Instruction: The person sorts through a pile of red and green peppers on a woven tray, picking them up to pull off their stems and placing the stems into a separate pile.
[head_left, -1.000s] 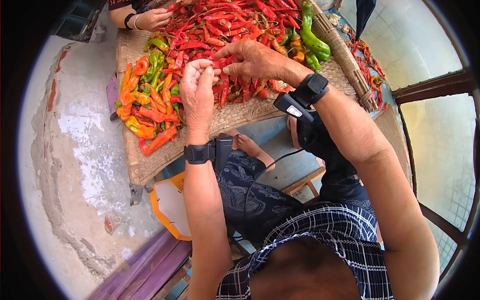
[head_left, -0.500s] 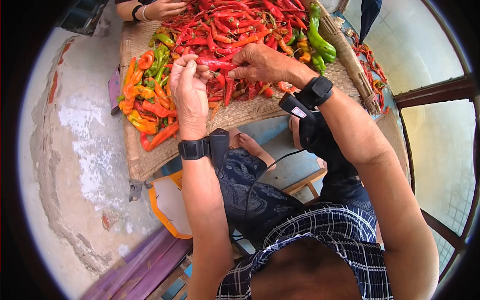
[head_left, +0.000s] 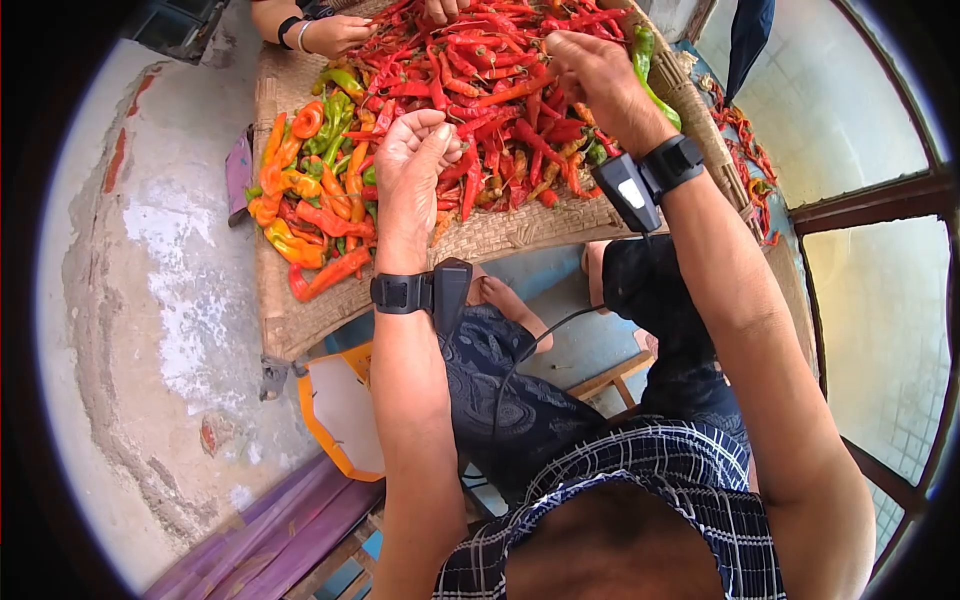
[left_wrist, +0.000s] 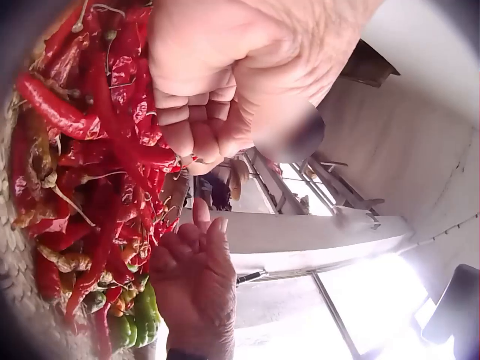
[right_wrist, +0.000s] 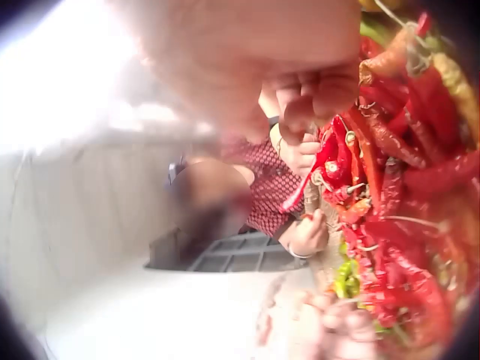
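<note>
Many red and orange peppers (head_left: 495, 90) lie on a woven tray (head_left: 288, 318).

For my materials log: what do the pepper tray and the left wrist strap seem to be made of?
The pepper tray looks like plaited cane or bamboo, matt, judging by its interlaced strips. The left wrist strap seems dull black fabric or rubber, curving closely round the arm.

A home, by its look: a peeling wall (head_left: 190, 330), a framed window (head_left: 860, 120), bare feet (head_left: 512, 302) by a blue floor (head_left: 558, 365), wooden furniture (head_left: 612, 376), purple cloth (head_left: 290, 525)
</note>
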